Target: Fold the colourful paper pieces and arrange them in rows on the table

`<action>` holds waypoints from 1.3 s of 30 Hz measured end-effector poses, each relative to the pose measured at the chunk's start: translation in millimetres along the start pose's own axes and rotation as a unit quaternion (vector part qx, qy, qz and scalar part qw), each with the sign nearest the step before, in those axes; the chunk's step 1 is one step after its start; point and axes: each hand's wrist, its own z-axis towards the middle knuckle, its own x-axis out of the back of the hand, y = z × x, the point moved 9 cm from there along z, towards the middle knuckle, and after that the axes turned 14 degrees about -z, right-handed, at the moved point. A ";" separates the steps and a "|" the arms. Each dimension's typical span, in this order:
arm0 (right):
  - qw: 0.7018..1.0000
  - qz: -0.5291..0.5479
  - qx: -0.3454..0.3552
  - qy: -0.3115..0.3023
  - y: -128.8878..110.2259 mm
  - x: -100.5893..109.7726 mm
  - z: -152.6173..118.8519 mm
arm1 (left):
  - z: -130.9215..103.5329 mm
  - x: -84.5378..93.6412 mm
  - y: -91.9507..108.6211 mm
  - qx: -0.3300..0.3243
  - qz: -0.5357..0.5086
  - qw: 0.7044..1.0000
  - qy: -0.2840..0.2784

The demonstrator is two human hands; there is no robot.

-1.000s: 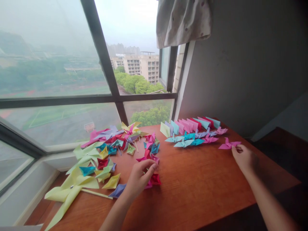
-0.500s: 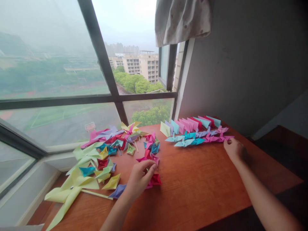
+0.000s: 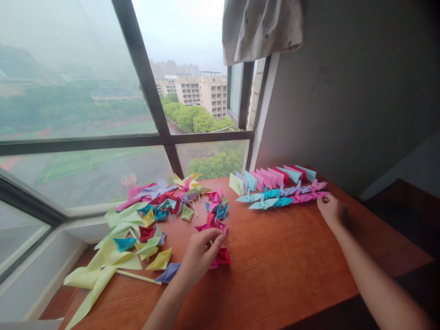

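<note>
My left hand is closed in a pinch over a column of pink and red folded paper boats; what its fingers hold, if anything, is hidden. At the right end of the front row of paper cranes, my right hand has its fingers pressed together beside a magenta paper crane. Blue paper cranes lie further left in that row. Whether the right fingertips grip the crane is too small to tell.
Folded paper pieces stand in a row behind the cranes. Paper pinwheels and several boats, among them a yellow boat, cover the left of the wooden table. A window and a curtain are behind.
My right hand has shifted slightly left and up beside the magenta crane at the row's end. My left hand has hardly moved.
</note>
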 end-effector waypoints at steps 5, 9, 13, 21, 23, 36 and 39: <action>1.000 0.011 -0.007 0.006 4.1 0.4 -2.3 | -0.5 -0.8 1.0 -0.001 0.001 1.000 -0.006; 1.000 0.015 0.001 0.012 2.3 1.8 -3.4 | 0.0 -0.6 3.1 0.000 0.003 1.000 -0.004; 1.000 0.017 -0.012 0.012 -0.1 7.4 -6.8 | 0.1 0.8 4.9 -0.005 -0.001 1.000 0.001; 0.986 0.133 -0.037 0.094 -3.1 40.4 -37.0 | -1.5 7.4 3.1 -0.005 0.005 1.000 0.022; 0.982 0.160 -0.026 0.092 -17.8 49.8 -50.8 | -1.2 9.9 1.7 0.000 0.000 1.000 0.027; 0.879 0.296 0.302 -0.222 -271.2 64.3 -204.7 | 0.5 38.8 -9.3 -0.012 0.023 0.997 0.076; 0.864 0.290 0.332 -0.246 -298.3 60.3 -229.4 | 0.9 48.1 -12.4 -0.023 0.083 0.991 0.101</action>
